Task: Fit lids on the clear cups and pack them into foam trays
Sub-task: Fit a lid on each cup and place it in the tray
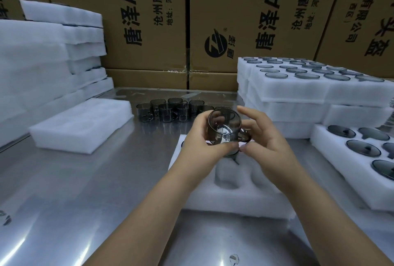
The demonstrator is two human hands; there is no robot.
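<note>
Nearest us, two bare forearms reach out over the steel table, which serves as the packing bench. At far left we see a stack of foam kept in reserve, and in front of it one foam tray lying flat, its shallow pockets showing nothing inside. Further right, a cluster of tinted clear cups stands upright on the steel, unlidded, presumably staged within easy reach. At centre the left hand grips the cup round its wall, while the right hand holds the handle side, thumb at the base and fingers curved about it. We judge the cup is tilted, mouth toward us, for inspection or for taking a lid; none is fitted yet. Directly below lies the working tray; its near pockets are empty, its far ones hidden by the hands. At right, the lid tray carries one dark lid per pocket. Behind it, stacked trays show grey discs in the top layer; whether these are lids or lidded cups we cannot tell.
</note>
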